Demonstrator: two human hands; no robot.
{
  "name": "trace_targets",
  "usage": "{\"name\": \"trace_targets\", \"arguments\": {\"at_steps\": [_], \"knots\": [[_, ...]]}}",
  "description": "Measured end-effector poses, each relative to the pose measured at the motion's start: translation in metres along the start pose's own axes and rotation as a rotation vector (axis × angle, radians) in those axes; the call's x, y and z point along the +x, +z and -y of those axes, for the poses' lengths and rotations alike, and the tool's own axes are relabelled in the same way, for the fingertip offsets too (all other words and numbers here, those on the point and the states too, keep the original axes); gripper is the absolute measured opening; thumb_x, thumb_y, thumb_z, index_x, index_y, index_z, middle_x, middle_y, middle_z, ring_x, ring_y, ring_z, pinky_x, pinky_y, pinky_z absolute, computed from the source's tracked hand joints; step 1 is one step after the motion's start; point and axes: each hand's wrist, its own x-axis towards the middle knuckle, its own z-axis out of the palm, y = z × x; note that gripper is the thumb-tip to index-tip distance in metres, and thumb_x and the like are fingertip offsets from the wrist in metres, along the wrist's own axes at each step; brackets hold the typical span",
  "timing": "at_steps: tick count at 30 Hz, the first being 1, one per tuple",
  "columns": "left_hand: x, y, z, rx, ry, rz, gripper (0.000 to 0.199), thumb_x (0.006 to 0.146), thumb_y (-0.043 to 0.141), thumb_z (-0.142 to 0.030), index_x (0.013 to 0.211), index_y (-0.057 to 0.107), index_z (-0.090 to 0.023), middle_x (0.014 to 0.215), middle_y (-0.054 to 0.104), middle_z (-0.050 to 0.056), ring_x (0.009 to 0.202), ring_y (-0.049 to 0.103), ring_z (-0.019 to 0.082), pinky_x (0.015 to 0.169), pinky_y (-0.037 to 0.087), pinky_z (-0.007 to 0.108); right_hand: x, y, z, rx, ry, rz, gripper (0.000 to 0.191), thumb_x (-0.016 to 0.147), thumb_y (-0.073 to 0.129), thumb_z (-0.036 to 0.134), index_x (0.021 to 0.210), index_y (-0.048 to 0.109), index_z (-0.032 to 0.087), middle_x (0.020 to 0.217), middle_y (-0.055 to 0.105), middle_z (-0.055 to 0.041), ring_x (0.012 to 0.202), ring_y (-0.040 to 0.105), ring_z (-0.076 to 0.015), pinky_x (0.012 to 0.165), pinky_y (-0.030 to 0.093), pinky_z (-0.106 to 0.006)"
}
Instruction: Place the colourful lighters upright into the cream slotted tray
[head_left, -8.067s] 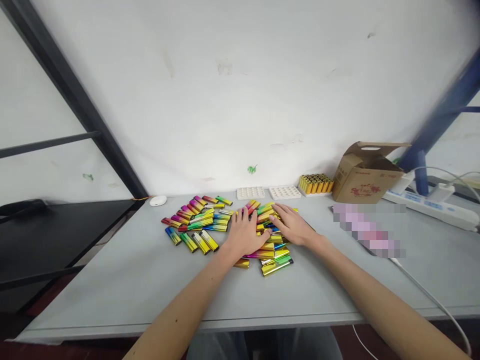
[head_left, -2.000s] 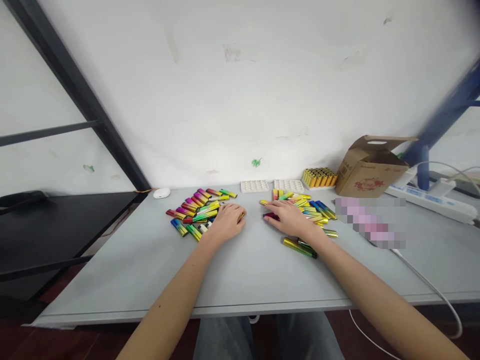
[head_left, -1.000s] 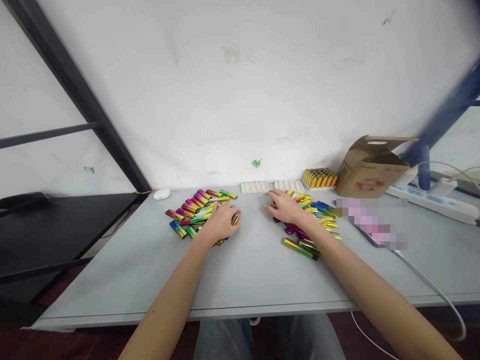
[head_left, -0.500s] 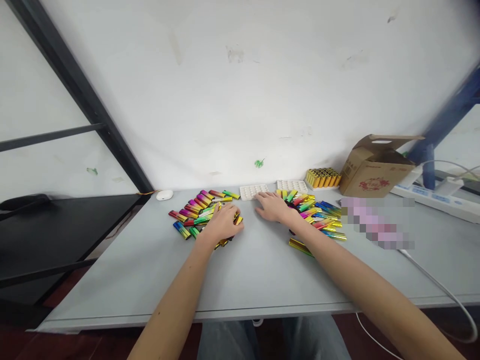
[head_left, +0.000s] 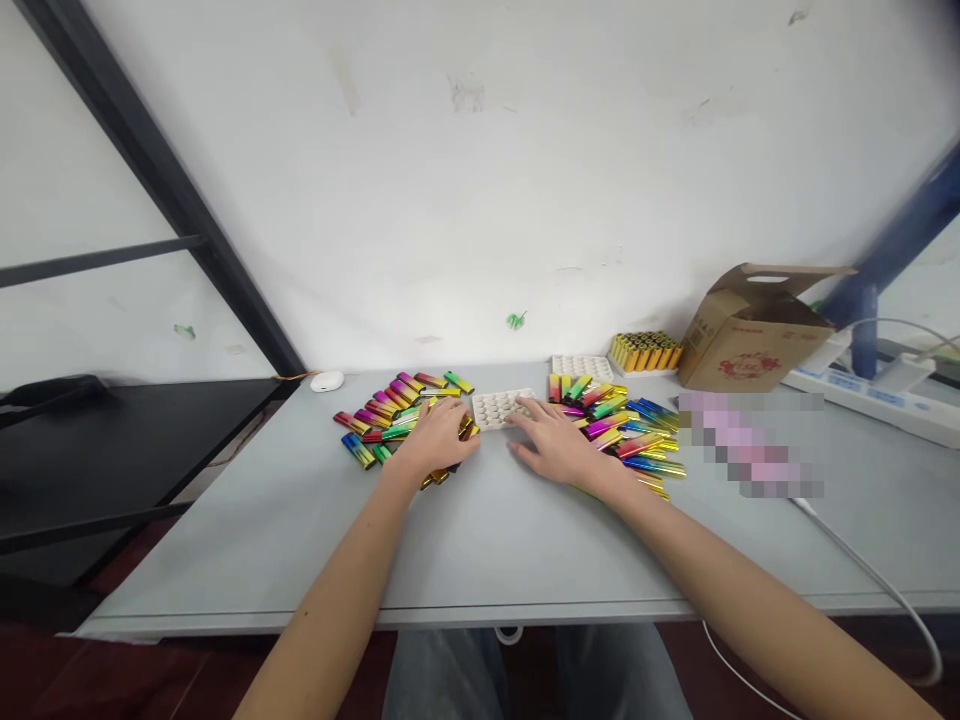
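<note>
My left hand (head_left: 431, 440) lies cupped over a pile of shiny two-tone tubes (head_left: 403, 393) in pink, green, blue and gold. Its thumb stands apart from the fingers, and part of the pile is hidden beneath it. My right hand (head_left: 559, 440) is open, fingers spread, with the fingertips at the right side of a small white tray with rows of round holes (head_left: 491, 411). Under and beside the right wrist spreads a second pile of shiny tubes (head_left: 622, 425).
By the wall are another white holed tray (head_left: 581, 368) and a block of upright gold tubes (head_left: 646, 352). An open cardboard box (head_left: 750, 345), a power strip (head_left: 877, 395) and a white cable (head_left: 862, 560) lie to the right. A white earbud case (head_left: 327, 381) sits at back left.
The near white tray has come away from the wall towards me, with my right hand moving nearer alongside it. My left hand has stayed over the left pile, shifting only slightly.
</note>
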Motion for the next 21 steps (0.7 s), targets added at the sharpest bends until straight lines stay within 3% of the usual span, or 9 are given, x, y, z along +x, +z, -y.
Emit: {"name": "trace_targets", "arguments": {"at_steps": [9, 15, 21], "knots": [[0.000, -0.003, 0.001, -0.046, 0.002, -0.006, 0.025, 0.080, 0.053, -0.034, 0.101, 0.057, -0.020, 0.118, 0.060, 0.011, 0.122, 0.048, 0.029, 0.108, 0.030, 0.046, -0.002, -0.001, -0.009, 0.090, -0.056, -0.021, 0.031, 0.091, 0.051, 0.030, 0.117, 0.061, 0.018, 0.125, 0.061, -0.0115, 0.117, 0.054, -0.0256, 0.101, 0.039, -0.040], [-0.001, -0.007, -0.002, -0.088, 0.044, -0.075, 0.011, 0.077, 0.058, -0.030, 0.081, 0.052, -0.022, 0.099, 0.061, 0.006, 0.109, 0.054, 0.026, 0.097, 0.040, 0.040, -0.001, 0.000, -0.009, 0.083, -0.040, -0.030, 0.021, 0.090, 0.052, 0.027, 0.104, 0.064, 0.017, 0.112, 0.065, -0.0107, 0.108, 0.057, -0.0237, 0.095, 0.041, -0.038], [-0.003, -0.011, -0.001, -0.049, 0.055, -0.059, 0.028, 0.071, 0.068, -0.044, 0.065, 0.051, -0.022, 0.100, 0.063, 0.008, 0.115, 0.052, 0.030, 0.097, 0.041, 0.042, -0.002, 0.000, -0.007, 0.089, -0.044, -0.046, 0.021, 0.089, 0.053, 0.027, 0.104, 0.063, 0.017, 0.112, 0.063, -0.0106, 0.107, 0.056, -0.0233, 0.096, 0.041, -0.038]]}}
